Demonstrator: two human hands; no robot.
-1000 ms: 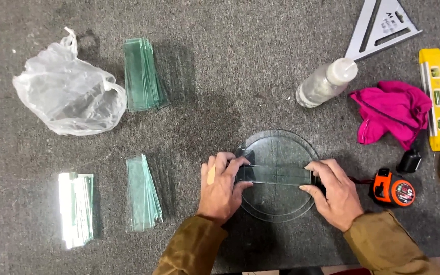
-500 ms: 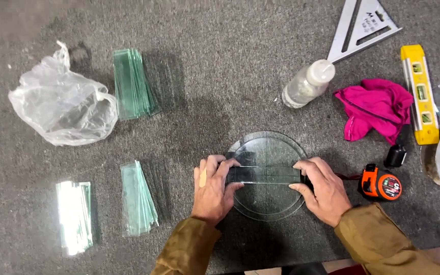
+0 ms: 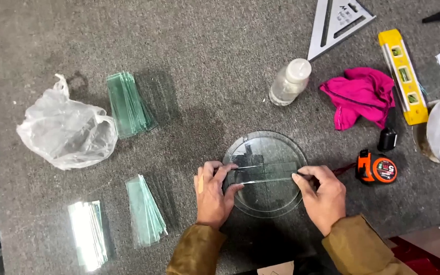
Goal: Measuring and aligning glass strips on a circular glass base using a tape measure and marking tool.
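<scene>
Hands pinch a narrow glass strip (image 3: pixel 266 173) flat across the round glass disc (image 3: pixel 265 174) mid-table: left hand (image 3: pixel 213 194) grips its left end, right hand (image 3: pixel 324 196) the right, poss. w/ a small tool. Three stacks of glass strips (image 3: pixel 128 104) sit untouched at left. Tape measure (image 3: pixel 378 168) lies close by the right hand; nothing blocks.
</scene>
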